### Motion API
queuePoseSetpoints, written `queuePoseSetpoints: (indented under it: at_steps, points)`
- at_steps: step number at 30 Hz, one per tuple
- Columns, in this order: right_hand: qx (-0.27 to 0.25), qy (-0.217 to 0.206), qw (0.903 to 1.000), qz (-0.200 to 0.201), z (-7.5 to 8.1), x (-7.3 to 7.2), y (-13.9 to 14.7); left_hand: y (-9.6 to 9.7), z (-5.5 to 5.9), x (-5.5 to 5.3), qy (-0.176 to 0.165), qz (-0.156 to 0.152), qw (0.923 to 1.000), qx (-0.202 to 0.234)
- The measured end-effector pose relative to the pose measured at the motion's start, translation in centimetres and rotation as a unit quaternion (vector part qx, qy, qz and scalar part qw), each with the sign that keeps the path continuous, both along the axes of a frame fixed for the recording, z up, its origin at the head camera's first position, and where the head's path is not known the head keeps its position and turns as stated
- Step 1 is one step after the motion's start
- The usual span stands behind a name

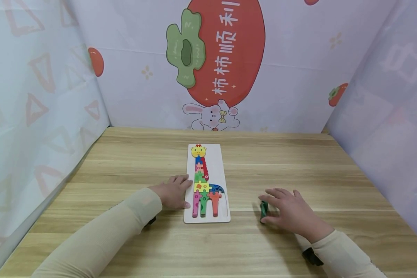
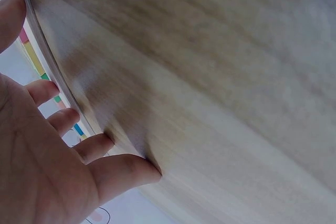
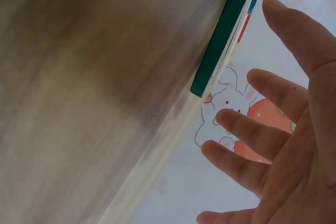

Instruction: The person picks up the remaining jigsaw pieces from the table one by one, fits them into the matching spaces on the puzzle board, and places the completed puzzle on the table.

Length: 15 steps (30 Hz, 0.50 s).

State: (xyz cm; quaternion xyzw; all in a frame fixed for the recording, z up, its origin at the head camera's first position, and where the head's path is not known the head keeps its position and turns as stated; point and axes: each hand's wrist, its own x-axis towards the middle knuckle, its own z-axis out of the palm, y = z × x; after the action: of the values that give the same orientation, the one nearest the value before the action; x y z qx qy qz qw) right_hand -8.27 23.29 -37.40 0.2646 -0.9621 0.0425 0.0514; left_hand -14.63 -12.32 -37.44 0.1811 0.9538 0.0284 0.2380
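Observation:
On the table lies a white puzzle board (image 1: 215, 164) with a giraffe (image 1: 201, 187) of colourful numbered pieces. An outlined spot at the giraffe's lower right, beside the orange leg piece (image 1: 215, 201), shows bare board. My left hand (image 1: 173, 193) rests at the board's left edge, fingertips and thumb touching it; its fingers are spread in the left wrist view. A green puzzle piece (image 3: 219, 45) lies on the table right of the board. My right hand (image 1: 287, 210) is over and beside it, fingers spread, with a gap between fingers and piece in the right wrist view.
The wooden table (image 1: 153, 154) stretches around the board. A white printed cloth (image 1: 135, 88) with a persimmon and a rabbit stands along the back edge, and similar cloths (image 1: 38, 96) hang at both sides.

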Motion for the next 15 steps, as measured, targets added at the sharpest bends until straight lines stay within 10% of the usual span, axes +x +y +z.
queuePoseSetpoints:
  at_steps: [15]
  points:
    - [0.002, -0.020, 0.9998, 0.004, 0.07, -0.03, 0.12, 0.03, 0.05, 0.14, 0.002, 0.002, 1.0000, -0.001]
